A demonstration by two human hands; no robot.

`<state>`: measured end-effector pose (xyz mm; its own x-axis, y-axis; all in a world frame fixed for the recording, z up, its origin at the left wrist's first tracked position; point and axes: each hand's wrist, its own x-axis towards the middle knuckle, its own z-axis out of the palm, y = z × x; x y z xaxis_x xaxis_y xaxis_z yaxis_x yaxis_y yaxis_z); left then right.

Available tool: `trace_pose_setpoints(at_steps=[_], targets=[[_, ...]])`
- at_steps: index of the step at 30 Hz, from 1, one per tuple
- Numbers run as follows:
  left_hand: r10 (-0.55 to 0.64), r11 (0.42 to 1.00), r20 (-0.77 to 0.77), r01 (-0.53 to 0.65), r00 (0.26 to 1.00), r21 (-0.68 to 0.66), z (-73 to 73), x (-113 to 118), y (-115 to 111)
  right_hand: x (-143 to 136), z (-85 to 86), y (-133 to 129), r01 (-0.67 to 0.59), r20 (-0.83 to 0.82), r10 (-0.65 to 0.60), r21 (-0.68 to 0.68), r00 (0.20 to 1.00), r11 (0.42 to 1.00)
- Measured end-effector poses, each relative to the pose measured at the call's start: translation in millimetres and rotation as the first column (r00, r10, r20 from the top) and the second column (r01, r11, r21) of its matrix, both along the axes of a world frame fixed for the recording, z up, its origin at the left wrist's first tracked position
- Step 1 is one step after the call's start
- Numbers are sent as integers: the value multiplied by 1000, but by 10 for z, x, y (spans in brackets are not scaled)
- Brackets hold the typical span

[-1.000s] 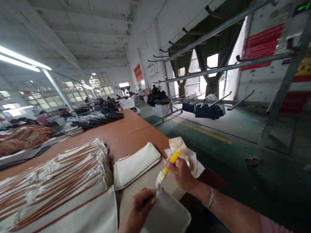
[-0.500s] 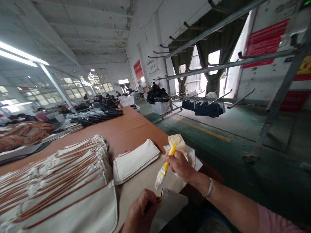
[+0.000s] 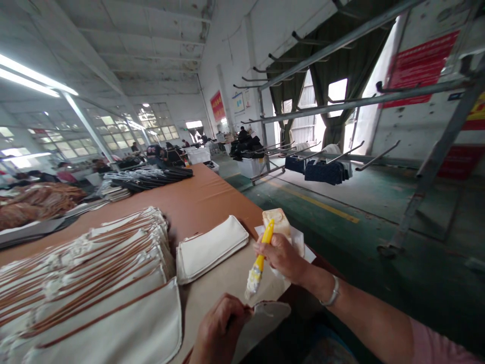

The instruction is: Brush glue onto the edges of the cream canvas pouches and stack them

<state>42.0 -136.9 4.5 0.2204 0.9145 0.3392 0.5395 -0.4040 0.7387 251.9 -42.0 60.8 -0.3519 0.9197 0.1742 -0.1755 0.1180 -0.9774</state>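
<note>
Right hand (image 3: 283, 258) gripping yellow brush (image 3: 258, 264), bristles slanted down just above the pale piece (image 3: 263, 323) low in front, its edge pinched by the left hand (image 3: 222, 323), apparently for steadiness; crusted tub (image 3: 276, 217) just beyond, presumably for easy reach.

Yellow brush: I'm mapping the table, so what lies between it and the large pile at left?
The head view shows the small cream stack between them, with beige sheet nearer the brush.
</note>
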Motion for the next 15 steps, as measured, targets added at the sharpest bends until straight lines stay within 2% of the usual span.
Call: trace_pose_setpoints(at_steps=[3, 6, 7, 9, 12, 15], targets=[[22, 1000, -26, -21, 999, 22, -1, -33, -15, -80, -46, -125, -95, 23, 95, -10, 995, 995], [96, 995, -30, -97, 995, -19, 40, -59, -70, -58, -11, -272, -167, -58, 162, -91, 985, 982], [142, 988, -23, -143, 990, -51, 75, -74, -96, -28, 15, -309, -159, -113, 144, -134, 983, 978], [249, 962, 19, -245, 968, -118, 196, -139, -159, 56, 65, -350, -84, -225, 32, -224, 974, 971], [378, 917, 132, -351, 916, -189, 551, -368, -312, 191, 72, -329, 42, -289, -135, -307, 948, 951], [472, 875, 178, -434, 863, -216, 1095, -725, -526, 288, -32, -261, 104, -299, -228, -378, 927, 920]])
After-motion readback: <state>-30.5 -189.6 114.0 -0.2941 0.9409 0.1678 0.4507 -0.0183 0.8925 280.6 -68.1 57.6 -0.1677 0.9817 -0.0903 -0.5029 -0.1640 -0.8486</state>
